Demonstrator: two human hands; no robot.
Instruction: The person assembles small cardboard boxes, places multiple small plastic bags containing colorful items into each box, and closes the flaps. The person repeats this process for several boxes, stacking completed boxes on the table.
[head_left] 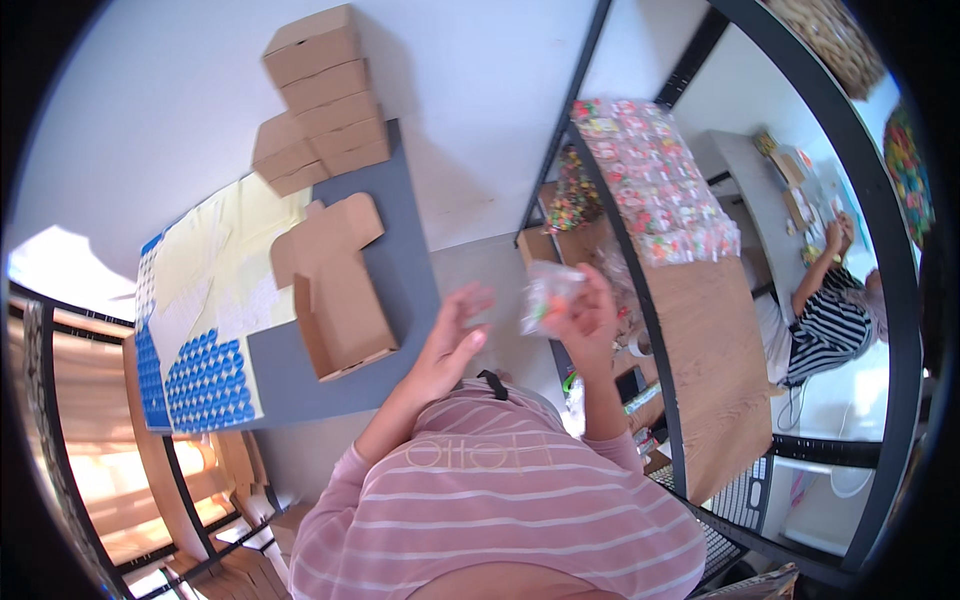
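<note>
A: What is the right hand point(590, 320) doing?

B: Its grip is closed on a small clear bag point(548, 296) with colourful bits inside, held up in the air at about one o'clock from the person's chest, likely to look at it.

A: And the left hand point(450, 345)?

B: Open, fingers spread, holding nothing, just beside the bag.

A: What else is near?

B: An open cardboard box point(340, 305) lies on the grey bench point(405, 270) at ten o'clock, lid up, ready to be filled.

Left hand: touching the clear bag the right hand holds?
Apart. Head view shows grey floor between the left hand and the clear bag, pinched in the right hand.
</note>
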